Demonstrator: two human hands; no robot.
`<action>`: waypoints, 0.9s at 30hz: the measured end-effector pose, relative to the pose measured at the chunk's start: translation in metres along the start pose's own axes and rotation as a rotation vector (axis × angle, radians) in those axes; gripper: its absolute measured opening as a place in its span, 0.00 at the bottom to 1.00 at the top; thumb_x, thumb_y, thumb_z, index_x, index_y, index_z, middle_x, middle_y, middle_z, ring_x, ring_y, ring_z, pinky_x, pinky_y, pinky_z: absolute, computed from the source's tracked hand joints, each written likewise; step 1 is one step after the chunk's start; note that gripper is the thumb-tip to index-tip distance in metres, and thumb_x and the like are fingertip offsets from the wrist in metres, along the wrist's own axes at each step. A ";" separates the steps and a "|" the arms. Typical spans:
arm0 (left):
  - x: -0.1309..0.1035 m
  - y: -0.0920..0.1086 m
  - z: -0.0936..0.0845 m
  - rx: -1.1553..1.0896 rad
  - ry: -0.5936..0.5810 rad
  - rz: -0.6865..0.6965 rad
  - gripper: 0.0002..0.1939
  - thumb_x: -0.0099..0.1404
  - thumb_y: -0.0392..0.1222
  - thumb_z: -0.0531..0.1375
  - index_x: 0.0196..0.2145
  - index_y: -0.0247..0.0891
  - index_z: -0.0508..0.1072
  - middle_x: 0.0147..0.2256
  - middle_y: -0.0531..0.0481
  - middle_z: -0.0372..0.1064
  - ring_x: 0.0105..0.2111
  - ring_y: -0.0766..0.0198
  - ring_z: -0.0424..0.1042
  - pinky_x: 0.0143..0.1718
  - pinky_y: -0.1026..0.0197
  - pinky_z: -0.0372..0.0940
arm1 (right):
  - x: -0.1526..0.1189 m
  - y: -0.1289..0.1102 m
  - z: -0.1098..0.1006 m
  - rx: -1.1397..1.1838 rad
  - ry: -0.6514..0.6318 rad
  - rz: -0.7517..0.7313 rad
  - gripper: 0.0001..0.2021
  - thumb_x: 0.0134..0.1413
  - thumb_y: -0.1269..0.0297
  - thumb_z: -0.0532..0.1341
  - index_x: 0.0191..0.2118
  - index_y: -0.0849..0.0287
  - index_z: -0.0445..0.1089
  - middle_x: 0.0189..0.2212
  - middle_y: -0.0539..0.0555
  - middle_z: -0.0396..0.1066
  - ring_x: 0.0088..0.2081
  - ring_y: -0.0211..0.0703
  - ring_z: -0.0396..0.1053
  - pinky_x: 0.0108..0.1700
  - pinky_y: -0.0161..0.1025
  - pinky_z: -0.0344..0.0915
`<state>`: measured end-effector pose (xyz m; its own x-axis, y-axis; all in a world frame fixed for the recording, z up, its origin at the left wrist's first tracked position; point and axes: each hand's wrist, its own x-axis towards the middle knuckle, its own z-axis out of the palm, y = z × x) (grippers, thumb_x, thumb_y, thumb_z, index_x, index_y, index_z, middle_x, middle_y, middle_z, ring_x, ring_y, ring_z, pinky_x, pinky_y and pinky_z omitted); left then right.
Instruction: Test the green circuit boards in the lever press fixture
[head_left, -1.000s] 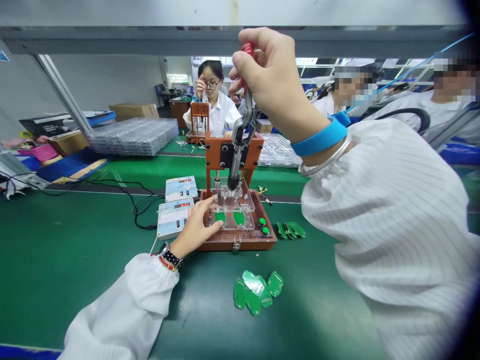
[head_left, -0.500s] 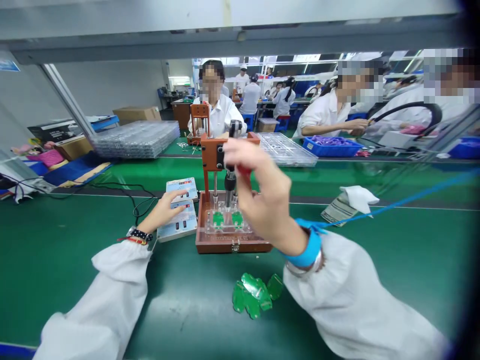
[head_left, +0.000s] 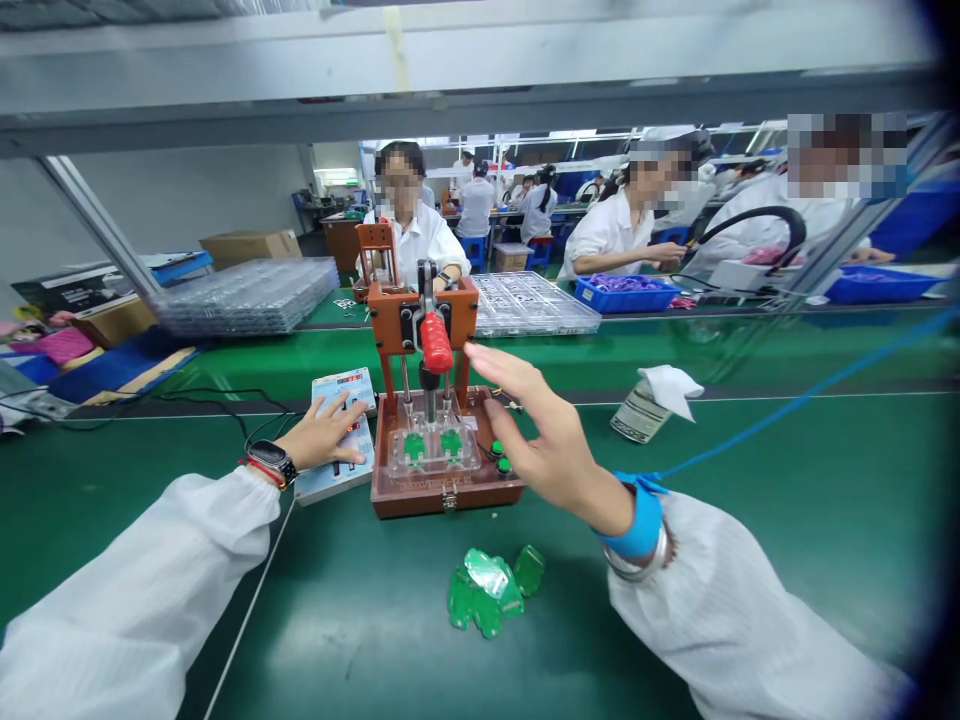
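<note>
My left hand (head_left: 324, 432) lies with fingers spread over two pale blue boxes with red digit displays (head_left: 341, 462). To the right of them stands a brown toggle press fixture (head_left: 420, 492) with a red lever handle (head_left: 436, 343). Clamped under its clear plate are two small green circuit boards (head_left: 450, 444). My right hand (head_left: 536, 430), a blue strap on its wrist, hovers just right of the handle, fingers apart and holding nothing. Green push buttons (head_left: 503, 467) show near its thumb. Several loose green boards (head_left: 487, 590) lie on the bench in front of the fixture.
A can with white tissue (head_left: 645, 408) stands at right. The blue strap's cord (head_left: 795, 395) runs off right. Across the bench are stacked clear trays (head_left: 251, 295), a blue bin (head_left: 626, 295) of purple parts, and co-workers in white. A metal shelf beam (head_left: 480, 115) crosses overhead.
My right hand has come off the red handle and opened to its right. The handle now points down toward me. My left hand's fingers are spread wider over the boxes. The view has shifted.
</note>
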<state>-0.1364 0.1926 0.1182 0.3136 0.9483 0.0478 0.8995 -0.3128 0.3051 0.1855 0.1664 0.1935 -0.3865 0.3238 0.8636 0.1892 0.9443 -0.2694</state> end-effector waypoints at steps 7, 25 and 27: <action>-0.002 -0.016 -0.005 -0.046 0.010 -0.143 0.51 0.49 0.63 0.62 0.64 0.35 0.51 0.64 0.33 0.44 0.65 0.37 0.37 0.59 0.37 0.40 | -0.118 0.086 -0.044 -0.294 0.074 0.421 0.16 0.63 0.63 0.50 0.53 0.54 0.64 0.50 0.58 0.68 0.53 0.51 0.65 0.56 0.54 0.62; -0.009 -0.031 -0.014 0.159 -0.166 -0.134 0.54 0.47 0.66 0.62 0.66 0.41 0.49 0.65 0.37 0.43 0.64 0.34 0.38 0.58 0.38 0.45 | -0.165 0.138 -0.057 -0.192 -0.359 0.684 0.28 0.60 0.44 0.49 0.60 0.55 0.57 0.57 0.60 0.60 0.59 0.53 0.57 0.61 0.56 0.54; -0.009 -0.034 -0.012 0.176 -0.152 -0.120 0.54 0.47 0.66 0.62 0.66 0.43 0.50 0.64 0.37 0.46 0.64 0.34 0.40 0.58 0.39 0.45 | -0.165 0.138 -0.056 -0.195 -0.384 0.674 0.31 0.57 0.41 0.52 0.60 0.55 0.57 0.58 0.60 0.60 0.60 0.54 0.57 0.61 0.56 0.55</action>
<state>-0.1736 0.1956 0.1187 0.2313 0.9647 -0.1261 0.9680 -0.2153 0.1289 0.3263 0.2401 0.0374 -0.4097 0.8522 0.3253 0.6333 0.5224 -0.5710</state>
